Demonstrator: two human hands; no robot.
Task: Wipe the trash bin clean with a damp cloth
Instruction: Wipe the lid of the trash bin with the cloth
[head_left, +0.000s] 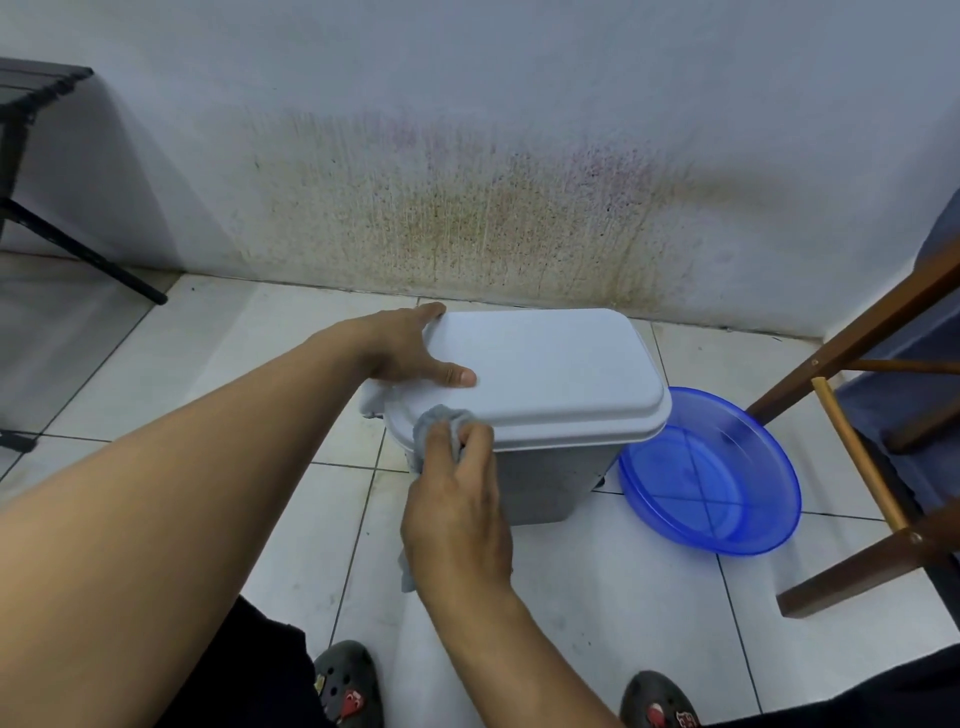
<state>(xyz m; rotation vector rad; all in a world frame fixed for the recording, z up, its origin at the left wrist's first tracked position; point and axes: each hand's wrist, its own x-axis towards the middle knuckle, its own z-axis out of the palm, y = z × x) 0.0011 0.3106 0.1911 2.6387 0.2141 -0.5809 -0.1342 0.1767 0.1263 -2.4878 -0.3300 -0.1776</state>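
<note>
Down on a white tiled floor (597, 587), seen from above, a pale grey plastic trash bin (550, 478) stands close to a stained white wall (467, 208), with its flat rounded lid (545, 374) shut. No brand, label or writing can be read on the bin or on anything else in view.

The left hand (402, 345) reaches in from the lower left on a bare, outstretched forearm and rests on the lid's far left corner. Its grip is spread wide: the thumb lies flat on top of the lid, and the fingers hook over the back edge.

The right hand (457, 514) comes up from the bottom centre, back of the hand toward the camera, wrist bent slightly. Its grip is closed around a bunched grey cloth (441, 426), which it presses against the front left rim of the lid, where lid meets bin body. A loose tail of the cloth hangs below the hand beside the wrist.

Just to the right of the bin, a shallow translucent blue basin (711, 478) sits on the floor, touching or almost touching the bin's lower corner; whether it holds water cannot be told. Brown wooden furniture legs (857, 338) stand at the right edge, and a black metal frame (78, 244) stands at the far left. Two dark clogs (345, 686) with small red charms show at the bottom.
</note>
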